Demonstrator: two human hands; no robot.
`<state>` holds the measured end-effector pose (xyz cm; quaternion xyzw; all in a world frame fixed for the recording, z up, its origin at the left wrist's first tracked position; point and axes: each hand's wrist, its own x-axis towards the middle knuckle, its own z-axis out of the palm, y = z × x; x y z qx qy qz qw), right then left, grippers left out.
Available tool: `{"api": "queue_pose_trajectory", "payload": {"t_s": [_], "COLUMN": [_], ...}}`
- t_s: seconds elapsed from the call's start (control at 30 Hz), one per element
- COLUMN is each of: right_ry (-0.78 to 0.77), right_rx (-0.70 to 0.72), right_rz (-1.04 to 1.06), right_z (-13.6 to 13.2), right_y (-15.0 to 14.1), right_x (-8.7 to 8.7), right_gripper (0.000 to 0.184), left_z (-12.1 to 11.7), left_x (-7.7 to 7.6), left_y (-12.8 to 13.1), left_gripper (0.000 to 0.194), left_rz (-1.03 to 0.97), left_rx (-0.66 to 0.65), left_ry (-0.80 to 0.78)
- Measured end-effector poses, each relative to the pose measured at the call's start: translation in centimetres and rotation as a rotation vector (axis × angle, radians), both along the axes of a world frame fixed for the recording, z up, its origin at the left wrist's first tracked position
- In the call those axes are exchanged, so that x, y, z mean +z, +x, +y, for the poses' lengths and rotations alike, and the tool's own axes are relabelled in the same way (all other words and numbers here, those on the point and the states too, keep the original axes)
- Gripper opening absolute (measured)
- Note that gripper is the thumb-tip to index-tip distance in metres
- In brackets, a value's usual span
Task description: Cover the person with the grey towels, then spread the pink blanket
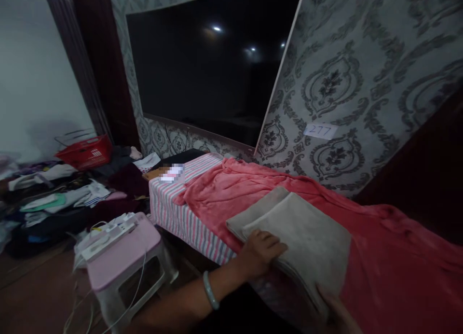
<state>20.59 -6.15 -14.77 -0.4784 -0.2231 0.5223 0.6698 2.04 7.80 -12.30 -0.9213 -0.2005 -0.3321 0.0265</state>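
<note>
A folded grey towel [304,232] lies on a red blanket [390,266] spread over a striped table cover [181,218]. My left hand [260,252], with a pale green bangle on its wrist, lies on the towel's near left edge, its fingers curled over the fold. My right hand [338,314] shows only in part at the bottom edge, against the towel's near right corner, thumb on the cloth.
A large dark television [213,63] hangs on the patterned wall, with a paper label [320,130] beside it. A pink stool [123,257] with a power strip stands at the left. Behind it lie piled clothes [54,199] and a red basket [87,151].
</note>
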Motion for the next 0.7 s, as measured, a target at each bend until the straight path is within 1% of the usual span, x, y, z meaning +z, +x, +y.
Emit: {"api": "queue_pose_trajectory", "payload": {"t_s": [0.07,0.1,0.17,0.23,0.3,0.37,0.4,0.47,0.5,0.53,0.57,0.6,0.67,0.7], "right_ry": [-0.03,-0.041,-0.044,-0.038,-0.044,-0.051,-0.041,-0.001,0.021,0.035,0.037,0.025,-0.045,-0.093], "right_rx": [0.033,0.03,-0.014,-0.076,-0.132,-0.213,-0.264,-0.353,-0.386,-0.41,-0.424,-0.426,-0.386,-0.344], "right_rz": [0.069,0.108,0.172,0.198,0.171,0.046,-0.056,-0.342,-0.51,-0.678,-0.832,-0.966,-1.171,-1.252], "right_z": [-0.1,-0.2,-0.1,0.0,0.4,1.0,1.5,3.0,3.9,4.9,6.0,7.2,9.6,10.7], "right_y": [-0.5,-0.5,0.1,1.2,2.6,4.0,4.8,6.4,7.3,8.0,8.7,9.3,10.0,10.1], "right_x": [0.3,0.6,1.1,1.4,1.4,1.3,1.2,1.1,1.2,1.3,1.6,1.9,2.7,3.1], "right_gripper": [0.038,0.036,0.038,0.045,0.06,0.074,0.077,0.076,0.073,0.07,0.068,0.067,0.066,0.065], "left_z": [-0.1,-0.2,-0.5,-0.6,-0.6,-0.7,-0.9,-1.4,-1.7,-2.0,-2.3,-2.6,-3.1,-3.4], "left_x": [-0.1,-0.2,-0.5,-0.9,-1.3,-1.7,-1.9,-2.3,-2.5,-2.8,-3.0,-3.3,-3.8,-4.1], "left_y": [-2.4,-3.7,-6.4,-9.0,-11.0,-12.2,-12.4,-12.3,-12.0,-11.6,-11.1,-10.6,-9.7,-9.4], "left_gripper": [0.032,0.033,0.036,0.043,0.047,0.045,0.041,0.033,0.034,0.041,0.054,0.068,0.093,0.099], "left_rz": [-0.038,-0.081,-0.145,-0.184,-0.194,-0.206,-0.229,-0.321,-0.39,-0.474,-0.567,-0.674,-0.896,-0.991], "left_rx": [-0.068,-0.1,-0.12,-0.114,-0.087,-0.026,0.034,0.226,0.338,0.441,0.522,0.573,0.588,0.573], "left_ry": [0.063,0.089,0.103,0.091,0.061,0.032,0.015,-0.051,-0.11,-0.189,-0.289,-0.414,-0.748,-0.949]}}
